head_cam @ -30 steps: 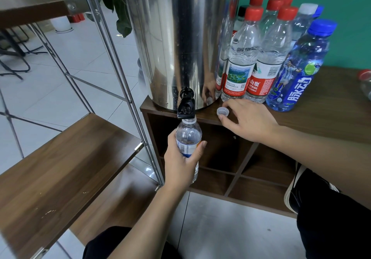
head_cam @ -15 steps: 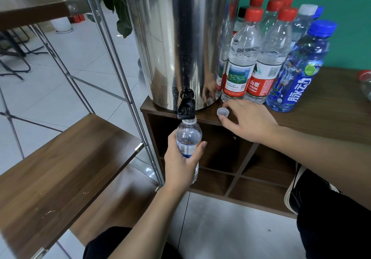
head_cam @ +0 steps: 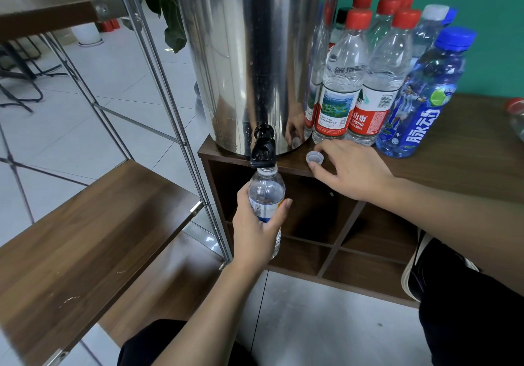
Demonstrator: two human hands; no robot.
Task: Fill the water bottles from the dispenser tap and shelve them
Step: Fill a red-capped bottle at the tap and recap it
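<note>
Left hand [head_cam: 256, 231] holds the bottle [head_cam: 266, 195] upright under the tap [head_cam: 263, 150].

I see my left fingers curled round the bottle's middle, its open mouth just below the black tap at the near edge of the cabinet [head_cam: 467, 172]. My right hand [head_cam: 355, 171] rests on the cabinet top, fingers loose and holding nothing, fingertips beside the cap [head_cam: 315, 157] near the front edge. The steel dispenser [head_cam: 249, 53] stands at the cabinet's left corner; capped bottles [head_cam: 368, 76] crowd just right of it, far from the edge. The shelf [head_cam: 93, 238] lies to the left, bare wood with room, its metal post [head_cam: 175, 127] standing between it and the bottle.
</note>
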